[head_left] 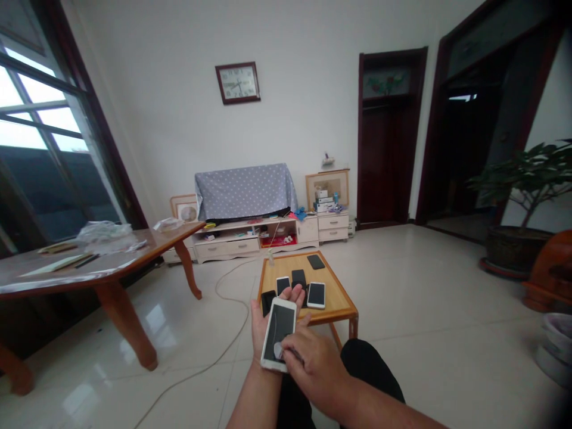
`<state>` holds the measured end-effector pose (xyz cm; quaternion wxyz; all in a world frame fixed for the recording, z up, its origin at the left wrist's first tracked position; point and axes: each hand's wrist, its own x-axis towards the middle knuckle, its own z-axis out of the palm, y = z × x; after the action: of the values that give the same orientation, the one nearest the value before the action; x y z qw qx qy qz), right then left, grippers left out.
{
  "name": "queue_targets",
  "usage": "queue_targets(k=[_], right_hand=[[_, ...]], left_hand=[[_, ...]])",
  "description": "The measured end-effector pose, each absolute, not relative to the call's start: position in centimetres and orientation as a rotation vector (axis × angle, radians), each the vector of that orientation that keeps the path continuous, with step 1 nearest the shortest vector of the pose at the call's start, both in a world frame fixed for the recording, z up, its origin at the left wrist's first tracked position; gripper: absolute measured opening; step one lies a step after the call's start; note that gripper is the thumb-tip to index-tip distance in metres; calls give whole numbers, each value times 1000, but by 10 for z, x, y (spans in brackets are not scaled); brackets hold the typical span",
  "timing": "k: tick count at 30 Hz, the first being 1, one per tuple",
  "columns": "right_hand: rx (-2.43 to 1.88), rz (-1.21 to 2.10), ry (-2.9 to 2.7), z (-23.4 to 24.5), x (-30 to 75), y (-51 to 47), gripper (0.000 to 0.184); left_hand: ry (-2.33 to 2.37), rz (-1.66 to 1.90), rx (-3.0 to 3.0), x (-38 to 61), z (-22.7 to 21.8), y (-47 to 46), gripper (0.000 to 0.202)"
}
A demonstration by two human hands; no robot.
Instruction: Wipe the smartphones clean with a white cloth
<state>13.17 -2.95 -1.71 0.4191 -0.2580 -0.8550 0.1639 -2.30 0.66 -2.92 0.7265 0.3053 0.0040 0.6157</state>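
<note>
A white smartphone (281,325) with a dark screen lies tilted on the palm of my left hand (258,328), its thumb along the left edge and its fingers reaching past the top. My right hand (318,360) is closed in a pinch around a small pale piece (277,350), which touches the lower part of the screen; it looks like a bit of cloth or tissue. A thin light streak runs down the glass. Just beyond my hands, several more phones rest on a low wooden table (337,292), among them a white-framed phone (316,294) and a black phone (315,261).
At the left stands a larger wooden table (147,253) with plastic bags (105,235) on it. A cable (218,351) snakes across the tiled floor. A white cabinet (241,245) lines the far wall. To the right is a potted plant (518,238).
</note>
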Motion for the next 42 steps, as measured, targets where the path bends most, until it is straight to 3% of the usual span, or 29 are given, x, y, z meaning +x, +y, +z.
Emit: queue_targets(k=[10,19,27,36,42], right_hand=[[-790,312,-1995,21,117,7,12],[-810,275,-2050,-8,124,-16,9],[-882,280,-1936,35,133,14,15],[-756,245,-2085,-15,138,-23,11],[-802,291,-1952,24,137,8,20]], left_hand=[[-53,1282,738,-9,-28,8,99],[-91,1271,791,-22,-22,9,103],[-131,1170,813,-3,-19,8,98],[-119,1160,820,-11,-15,12,99],[-157,1071,834,5,-24,20,101]])
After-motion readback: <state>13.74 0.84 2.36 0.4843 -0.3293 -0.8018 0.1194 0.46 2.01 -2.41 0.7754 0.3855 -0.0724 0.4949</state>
